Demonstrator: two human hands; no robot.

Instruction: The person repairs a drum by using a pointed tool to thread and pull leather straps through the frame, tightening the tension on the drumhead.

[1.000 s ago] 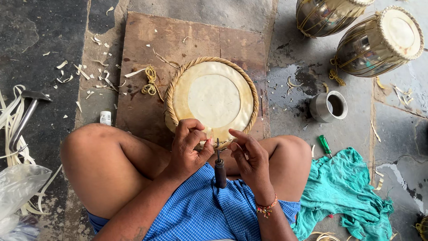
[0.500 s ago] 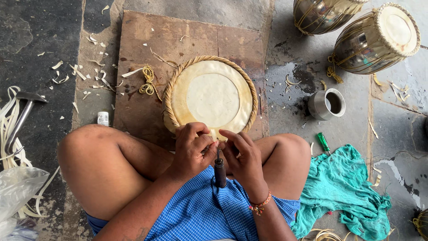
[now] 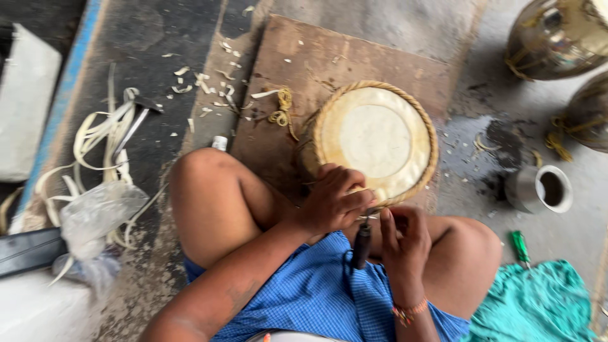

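Note:
A round drum head (image 3: 373,136) with a pale skin and a braided rim rests against my legs on a brown board (image 3: 323,69). My left hand (image 3: 332,199) grips the drum head's near rim, fingers curled over the braid. My right hand (image 3: 402,237) is closed around a dark-handled tool (image 3: 362,244), its tip pressed at the rim just below my left fingers. A beaded bracelet sits on my right wrist. The tool's tip is hidden between my hands.
Pale strips and shavings (image 3: 101,136) and a hammer (image 3: 142,117) lie at left beside a plastic bag (image 3: 95,218). A metal cup (image 3: 541,189), a green-handled tool (image 3: 520,247), a teal cloth (image 3: 538,304) and two metal drum bodies (image 3: 557,35) are at right.
The view has swung left and closer. My hands stay at the drum head's near rim; the right hand has dropped slightly lower around the tool handle.

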